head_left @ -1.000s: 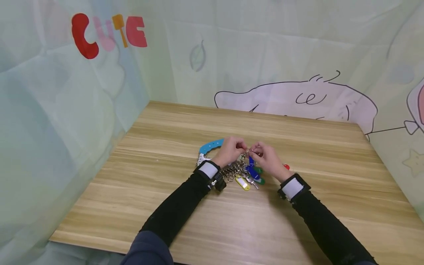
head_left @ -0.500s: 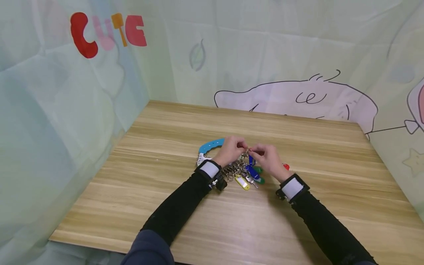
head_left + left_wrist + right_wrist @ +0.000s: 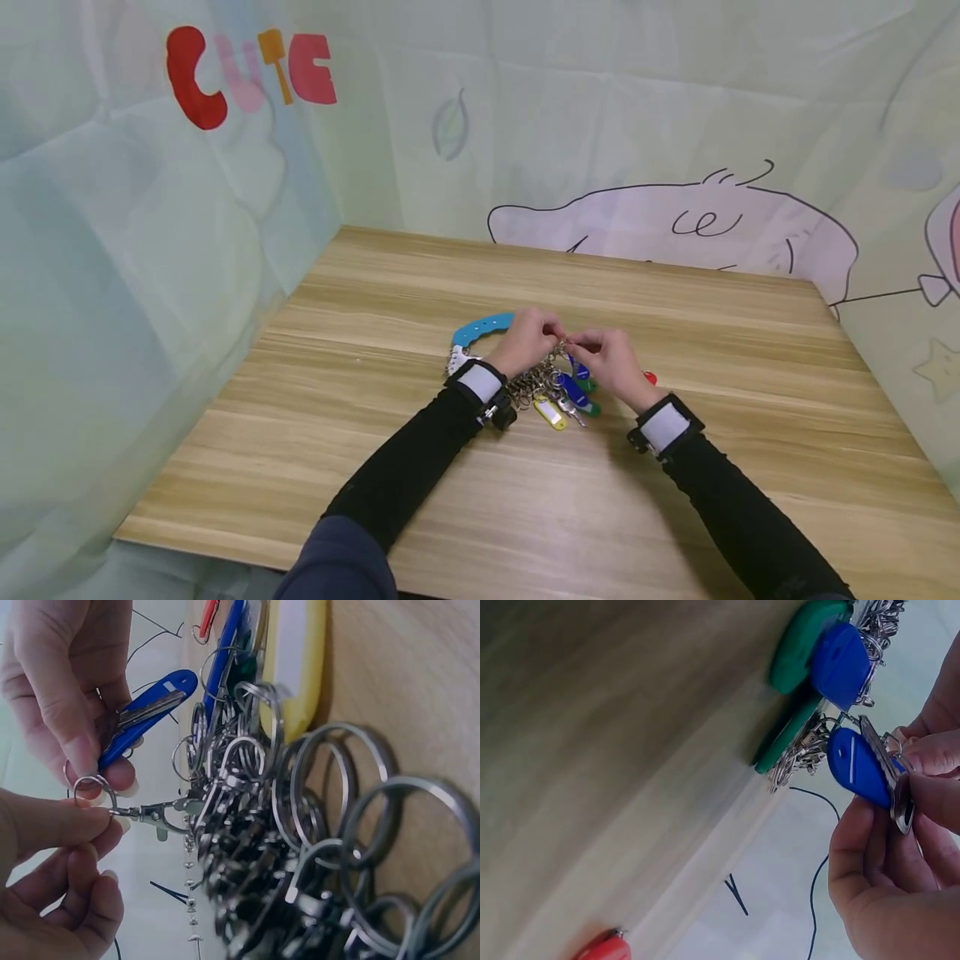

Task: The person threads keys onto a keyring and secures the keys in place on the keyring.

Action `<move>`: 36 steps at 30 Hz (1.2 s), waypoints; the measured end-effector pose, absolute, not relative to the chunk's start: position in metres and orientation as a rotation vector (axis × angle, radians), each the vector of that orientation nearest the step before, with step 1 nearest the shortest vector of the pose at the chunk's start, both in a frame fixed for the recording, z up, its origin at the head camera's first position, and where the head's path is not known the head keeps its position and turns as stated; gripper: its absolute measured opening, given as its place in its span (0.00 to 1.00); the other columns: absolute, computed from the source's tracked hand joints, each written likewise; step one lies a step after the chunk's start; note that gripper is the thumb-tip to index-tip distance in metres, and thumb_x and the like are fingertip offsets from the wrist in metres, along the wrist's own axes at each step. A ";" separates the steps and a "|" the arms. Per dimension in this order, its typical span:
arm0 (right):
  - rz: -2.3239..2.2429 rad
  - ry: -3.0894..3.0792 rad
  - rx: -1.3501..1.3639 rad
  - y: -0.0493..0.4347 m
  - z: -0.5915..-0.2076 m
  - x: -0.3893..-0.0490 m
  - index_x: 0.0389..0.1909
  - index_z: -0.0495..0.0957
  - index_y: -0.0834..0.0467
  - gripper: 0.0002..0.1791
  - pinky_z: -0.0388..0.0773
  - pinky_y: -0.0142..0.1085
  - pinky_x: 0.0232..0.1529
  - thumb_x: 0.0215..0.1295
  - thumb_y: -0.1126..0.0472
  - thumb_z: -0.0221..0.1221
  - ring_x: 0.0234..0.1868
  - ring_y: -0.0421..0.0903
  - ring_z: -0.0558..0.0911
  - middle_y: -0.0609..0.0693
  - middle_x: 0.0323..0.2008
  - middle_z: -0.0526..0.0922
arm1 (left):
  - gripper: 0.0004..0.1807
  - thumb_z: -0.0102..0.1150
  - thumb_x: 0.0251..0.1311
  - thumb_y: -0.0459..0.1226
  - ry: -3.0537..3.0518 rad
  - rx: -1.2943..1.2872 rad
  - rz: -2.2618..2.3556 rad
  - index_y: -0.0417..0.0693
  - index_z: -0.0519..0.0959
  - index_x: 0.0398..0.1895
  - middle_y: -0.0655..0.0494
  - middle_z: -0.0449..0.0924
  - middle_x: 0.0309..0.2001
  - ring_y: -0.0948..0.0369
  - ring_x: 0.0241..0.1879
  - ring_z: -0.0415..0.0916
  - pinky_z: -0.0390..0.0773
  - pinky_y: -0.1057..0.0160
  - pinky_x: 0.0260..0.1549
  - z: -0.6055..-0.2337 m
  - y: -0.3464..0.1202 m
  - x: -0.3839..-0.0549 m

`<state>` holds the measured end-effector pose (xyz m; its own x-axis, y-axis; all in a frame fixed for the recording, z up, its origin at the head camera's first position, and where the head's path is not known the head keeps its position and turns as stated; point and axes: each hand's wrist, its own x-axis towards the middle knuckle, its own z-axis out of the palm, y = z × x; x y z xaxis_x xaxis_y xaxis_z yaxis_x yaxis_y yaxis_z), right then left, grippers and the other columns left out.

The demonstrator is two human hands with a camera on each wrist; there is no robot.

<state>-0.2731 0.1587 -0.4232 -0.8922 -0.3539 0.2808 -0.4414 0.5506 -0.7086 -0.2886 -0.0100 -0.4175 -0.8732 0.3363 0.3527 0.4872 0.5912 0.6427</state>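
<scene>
My left hand (image 3: pixel 521 343) pinches a small metal key ring (image 3: pixel 96 778) between thumb and fingers. That ring is joined to a swivel clasp (image 3: pixel 157 815) on a dense row of clasps and rings. In my right hand (image 3: pixel 613 367) is a key (image 3: pixel 889 769) with a blue key tag (image 3: pixel 851 761), gripped right against the ring. Both hands' fingertips meet above the bunch; whether the key's ring is threaded through the other ring cannot be made out. Close below hang another blue tag (image 3: pixel 841 666), green tags (image 3: pixel 806 641) and a yellow tag (image 3: pixel 296 675).
A blue curved band (image 3: pixel 480 327) with a white end (image 3: pixel 457 358) lies behind my left wrist, partly covered by it. Right of my right hand, a red tag (image 3: pixel 650 378) rests on the wooden table (image 3: pixel 360 417). A printed cloth backdrop (image 3: pixel 600 108) borders the table.
Both hands stay nearly in place, fingertips still together. The blue tag under the right hand has swung slightly to the right.
</scene>
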 end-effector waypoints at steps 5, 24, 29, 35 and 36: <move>1.252 -2.684 0.658 0.158 -0.422 -0.273 0.39 0.85 0.66 0.08 0.84 0.43 0.40 0.63 0.67 0.60 0.38 0.54 0.86 0.61 0.37 0.87 | 0.08 0.58 0.51 0.22 -2.630 -0.677 -1.125 0.39 0.84 0.25 0.49 0.86 0.28 0.58 0.29 0.80 0.75 0.71 0.30 -0.417 -0.009 -0.289; 1.283 -2.636 0.588 0.153 -0.421 -0.268 0.32 0.87 0.64 0.05 0.77 0.22 0.28 0.59 0.67 0.64 0.31 0.47 0.86 0.60 0.33 0.88 | 0.09 0.58 0.50 0.23 -2.640 -0.660 -1.106 0.40 0.85 0.24 0.50 0.86 0.28 0.59 0.29 0.79 0.74 0.72 0.29 -0.415 -0.007 -0.290; 1.288 -2.624 0.578 0.151 -0.422 -0.267 0.33 0.86 0.65 0.05 0.79 0.24 0.28 0.60 0.68 0.63 0.31 0.49 0.87 0.61 0.33 0.88 | 0.09 0.58 0.49 0.22 -2.615 -0.620 -1.140 0.40 0.85 0.24 0.50 0.86 0.27 0.59 0.28 0.79 0.73 0.72 0.29 -0.416 -0.007 -0.289; 1.269 -2.610 0.576 0.149 -0.423 -0.266 0.37 0.85 0.65 0.07 0.83 0.32 0.33 0.60 0.67 0.63 0.34 0.51 0.87 0.60 0.35 0.88 | 0.08 0.59 0.48 0.23 -2.619 -0.557 -1.132 0.40 0.85 0.23 0.50 0.86 0.27 0.57 0.30 0.80 0.74 0.70 0.31 -0.416 -0.007 -0.289; 1.266 -2.608 0.577 0.149 -0.422 -0.266 0.38 0.85 0.65 0.07 0.84 0.34 0.34 0.60 0.67 0.63 0.35 0.52 0.87 0.60 0.35 0.88 | 0.07 0.59 0.49 0.23 -2.623 -0.544 -1.138 0.40 0.85 0.23 0.50 0.86 0.27 0.58 0.30 0.80 0.74 0.70 0.31 -0.416 -0.007 -0.289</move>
